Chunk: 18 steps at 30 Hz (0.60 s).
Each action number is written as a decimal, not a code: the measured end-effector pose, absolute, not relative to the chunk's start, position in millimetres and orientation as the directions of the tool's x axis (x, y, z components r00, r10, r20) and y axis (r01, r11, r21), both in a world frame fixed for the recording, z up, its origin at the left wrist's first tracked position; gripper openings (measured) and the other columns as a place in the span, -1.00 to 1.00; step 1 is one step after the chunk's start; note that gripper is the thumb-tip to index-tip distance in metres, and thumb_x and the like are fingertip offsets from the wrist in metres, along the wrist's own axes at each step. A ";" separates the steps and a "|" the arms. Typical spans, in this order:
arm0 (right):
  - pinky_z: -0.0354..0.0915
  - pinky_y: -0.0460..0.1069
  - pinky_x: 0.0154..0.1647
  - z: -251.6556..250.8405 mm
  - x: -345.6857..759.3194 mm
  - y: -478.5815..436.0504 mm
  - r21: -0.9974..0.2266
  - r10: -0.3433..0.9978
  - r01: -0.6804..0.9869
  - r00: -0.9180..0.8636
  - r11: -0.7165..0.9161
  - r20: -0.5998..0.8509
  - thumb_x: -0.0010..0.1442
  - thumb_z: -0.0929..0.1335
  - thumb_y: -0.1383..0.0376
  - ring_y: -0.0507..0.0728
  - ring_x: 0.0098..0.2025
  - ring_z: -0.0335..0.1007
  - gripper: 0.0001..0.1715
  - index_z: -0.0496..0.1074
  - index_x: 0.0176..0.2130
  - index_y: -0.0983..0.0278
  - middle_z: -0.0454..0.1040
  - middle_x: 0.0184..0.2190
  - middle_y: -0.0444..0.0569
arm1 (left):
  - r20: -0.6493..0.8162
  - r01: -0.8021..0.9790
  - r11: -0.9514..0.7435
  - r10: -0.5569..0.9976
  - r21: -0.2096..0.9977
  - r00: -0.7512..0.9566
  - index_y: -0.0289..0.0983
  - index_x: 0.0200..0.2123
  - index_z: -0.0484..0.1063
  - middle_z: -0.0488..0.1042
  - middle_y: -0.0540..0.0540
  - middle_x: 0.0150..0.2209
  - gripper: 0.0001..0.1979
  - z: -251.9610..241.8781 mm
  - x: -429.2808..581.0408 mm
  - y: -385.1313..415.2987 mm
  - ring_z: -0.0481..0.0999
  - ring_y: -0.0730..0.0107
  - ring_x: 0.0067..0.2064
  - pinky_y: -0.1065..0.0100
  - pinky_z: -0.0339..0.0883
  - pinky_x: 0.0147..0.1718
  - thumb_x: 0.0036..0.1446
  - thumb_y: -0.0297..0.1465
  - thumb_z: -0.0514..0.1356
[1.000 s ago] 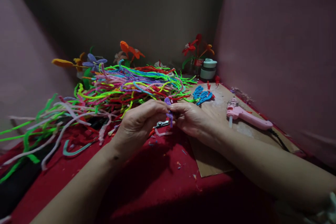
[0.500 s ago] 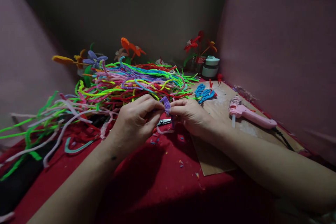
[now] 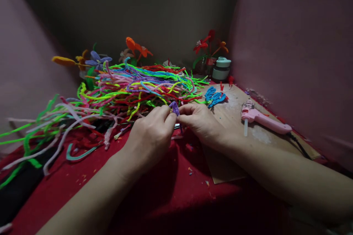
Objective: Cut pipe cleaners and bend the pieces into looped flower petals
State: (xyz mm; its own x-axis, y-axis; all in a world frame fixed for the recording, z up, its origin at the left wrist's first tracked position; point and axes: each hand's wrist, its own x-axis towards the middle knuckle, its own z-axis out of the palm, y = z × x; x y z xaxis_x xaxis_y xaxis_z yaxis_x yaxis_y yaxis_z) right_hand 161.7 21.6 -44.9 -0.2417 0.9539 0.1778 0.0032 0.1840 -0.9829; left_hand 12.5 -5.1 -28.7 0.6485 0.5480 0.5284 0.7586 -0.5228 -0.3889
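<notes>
A purple pipe cleaner point(image 3: 174, 108), bent into a small looped shape, is pinched between both hands over the red cloth point(image 3: 154, 187). My left hand point(image 3: 154, 130) grips its left side, thumb and fingers pressed together. From the right, the fingertips of my right hand point(image 3: 201, 121) close on the same piece. A purple end hangs down between the hands. Below them, a metal tool point(image 3: 177, 126) is mostly covered by my left hand, beside a short pale pink piece point(image 3: 177, 137).
Behind the hands lies a heap of multicoloured pipe cleaners point(image 3: 143, 84). A pink glue gun point(image 3: 264, 121) and a blue pipe-cleaner shape point(image 3: 214, 97) rest on a brown board point(image 3: 226, 169). Pipe-cleaner flowers point(image 3: 139, 47) and a lidded jar point(image 3: 221, 69) stand at the back.
My left hand has rolled inward and moved right, its thumb now up against the purple pipe cleaner and covering more of the metal tool. My right hand has stayed nearly still.
</notes>
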 end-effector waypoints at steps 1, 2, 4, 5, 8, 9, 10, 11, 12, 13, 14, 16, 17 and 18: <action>0.12 -0.10 -0.45 -43.4 161.5 20.5 -0.980 0.953 0.023 -0.237 0.198 0.187 -0.18 0.25 0.47 -0.02 -0.50 0.17 -0.89 0.36 -0.60 0.35 0.30 -0.62 -0.18 | 0.518 0.748 -0.518 0.540 -0.415 0.663 -0.31 -0.39 0.39 0.40 -0.13 -0.39 -0.83 -29.1 14.6 -7.0 0.36 0.30 -0.39 0.37 0.17 -0.55 0.13 -0.52 0.01; 0.12 -0.10 -0.45 -42.1 161.3 19.5 -0.978 0.954 0.037 -0.233 0.203 0.189 -0.17 0.25 0.47 -0.02 -0.49 0.17 -0.89 0.36 -0.60 0.35 0.30 -0.62 -0.18 | 0.512 0.739 -0.514 0.534 -0.435 0.673 -0.32 -0.39 0.38 0.40 -0.14 -0.39 -0.84 -29.8 16.8 -8.7 0.36 0.27 -0.38 0.36 0.18 -0.55 0.11 -0.54 0.02; 0.12 -0.10 -0.46 -40.9 161.2 18.0 -0.980 0.956 0.039 -0.230 0.196 0.182 -0.16 0.27 0.46 -0.03 -0.50 0.16 -0.91 0.37 -0.59 0.35 0.31 -0.60 -0.17 | 0.502 0.731 -0.507 0.532 -0.457 0.682 -0.35 -0.37 0.38 0.40 -0.17 -0.39 -0.86 -31.7 20.3 -11.2 0.37 0.23 -0.37 0.35 0.22 -0.55 0.08 -0.57 0.03; 0.11 -0.10 -0.47 -41.0 161.4 17.5 -0.983 0.957 0.028 -0.232 0.183 0.171 -0.15 0.28 0.45 -0.03 -0.50 0.16 -0.92 0.37 -0.59 0.35 0.32 -0.60 -0.17 | 0.500 0.732 -0.506 0.534 -0.457 0.682 -0.36 -0.37 0.37 0.40 -0.18 -0.38 -0.86 -32.8 21.3 -11.8 0.38 0.21 -0.37 0.34 0.24 -0.54 0.07 -0.59 0.03; 0.11 -0.10 -0.48 -44.0 162.1 18.2 -0.992 0.959 -0.033 -0.253 0.125 0.129 -0.15 0.32 0.42 -0.04 -0.54 0.14 -0.92 0.35 -0.62 0.35 0.30 -0.63 -0.18 | 0.512 0.740 -0.542 0.538 -0.399 0.670 -0.37 -0.36 0.36 0.38 -0.19 -0.41 -0.85 -35.2 21.0 -11.2 0.38 0.23 -0.39 0.32 0.28 -0.52 0.09 -0.60 0.00; 0.10 -0.10 -0.50 -45.4 162.3 19.2 -0.993 0.956 -0.066 -0.269 0.102 0.116 -0.15 0.33 0.41 -0.05 -0.55 0.13 -0.91 0.34 -0.63 0.35 0.29 -0.64 -0.18 | 0.517 0.736 -0.578 0.535 -0.353 0.668 -0.37 -0.34 0.35 0.38 -0.18 -0.41 -0.84 -35.5 19.9 -10.2 0.38 0.25 -0.40 0.31 0.29 -0.51 0.10 -0.60 -0.01; 0.09 -0.10 -0.51 -46.9 162.4 20.5 -0.992 0.952 -0.102 -0.288 0.076 0.103 -0.16 0.34 0.40 -0.05 -0.57 0.13 -0.91 0.33 -0.64 0.35 0.28 -0.65 -0.18 | 0.531 0.729 -0.620 0.529 -0.291 0.662 -0.37 -0.32 0.35 0.38 -0.17 -0.40 -0.84 -35.4 18.7 -8.9 0.38 0.27 -0.40 0.32 0.31 -0.48 0.11 -0.59 -0.01; 0.09 -0.09 -0.52 -48.2 162.4 21.9 -0.989 0.948 -0.141 -0.307 0.046 0.087 -0.17 0.35 0.39 -0.05 -0.58 0.13 -0.91 0.33 -0.63 0.35 0.28 -0.66 -0.18 | 0.554 0.719 -0.663 0.527 -0.206 0.645 -0.37 -0.29 0.34 0.38 -0.16 -0.37 -0.85 -34.9 17.4 -7.2 0.38 0.31 -0.39 0.32 0.32 -0.45 0.12 -0.57 0.00; 0.09 -0.09 -0.53 -49.1 162.5 23.5 -0.984 0.946 -0.179 -0.317 0.014 0.071 -0.17 0.36 0.38 -0.05 -0.59 0.13 -0.91 0.35 -0.62 0.35 0.28 -0.66 -0.18 | 0.583 0.711 -0.697 0.541 -0.093 0.606 -0.35 -0.24 0.33 0.39 -0.15 -0.33 -0.86 -34.0 16.1 -5.2 0.39 0.34 -0.37 0.33 0.34 -0.42 0.12 -0.55 0.03; 0.09 -0.08 -0.53 -49.7 162.6 25.0 -0.977 0.946 -0.214 -0.318 -0.016 0.054 -0.17 0.38 0.37 -0.04 -0.60 0.15 -0.91 0.36 -0.60 0.35 0.30 -0.66 -0.17 | 0.611 0.700 -0.712 0.579 0.055 0.541 -0.33 -0.20 0.32 0.39 -0.14 -0.28 -0.83 -32.6 14.9 -3.0 0.40 0.37 -0.35 0.34 0.35 -0.38 0.10 -0.51 0.08; 0.10 -0.08 -0.53 -49.8 162.7 26.3 -0.969 0.949 -0.245 -0.312 -0.040 0.039 -0.17 0.39 0.35 -0.04 -0.60 0.16 -0.90 0.38 -0.57 0.35 0.31 -0.64 -0.16 | 0.624 0.675 -0.699 0.642 0.236 0.447 -0.31 -0.16 0.30 0.39 -0.13 -0.23 -0.78 -30.8 13.8 -0.7 0.42 0.40 -0.34 0.36 0.36 -0.37 0.07 -0.48 0.13; 0.13 -0.07 -0.50 -48.9 163.0 27.8 -0.953 0.956 -0.295 -0.292 -0.069 0.021 -0.15 0.40 0.34 -0.03 -0.58 0.20 -0.88 0.40 -0.53 0.36 0.35 -0.61 -0.13 | 0.535 0.547 -0.559 0.815 0.624 0.223 -0.28 -0.15 0.27 0.39 -0.07 -0.23 -0.67 -26.5 11.5 3.8 0.44 0.45 -0.37 0.38 0.37 -0.38 -0.03 -0.41 0.23; 0.14 -0.07 -0.48 -48.2 163.1 28.0 -0.947 0.957 -0.314 -0.289 -0.073 0.022 -0.14 0.41 0.34 -0.03 -0.57 0.21 -0.88 0.41 -0.51 0.36 0.36 -0.59 -0.12 | 0.426 0.446 -0.441 0.894 0.779 0.139 -0.28 -0.17 0.27 0.40 -0.05 -0.26 -0.64 -24.2 10.3 5.8 0.45 0.46 -0.40 0.38 0.38 -0.40 -0.07 -0.39 0.26; 0.15 -0.06 -0.48 -47.5 163.1 27.8 -0.942 0.956 -0.327 -0.293 -0.075 0.025 -0.14 0.41 0.34 -0.03 -0.56 0.22 -0.88 0.41 -0.51 0.36 0.36 -0.58 -0.11 | 0.297 0.342 -0.313 0.950 0.886 0.099 -0.29 -0.20 0.28 0.41 -0.02 -0.31 -0.64 -22.2 9.0 7.4 0.45 0.47 -0.45 0.38 0.37 -0.43 -0.10 -0.36 0.29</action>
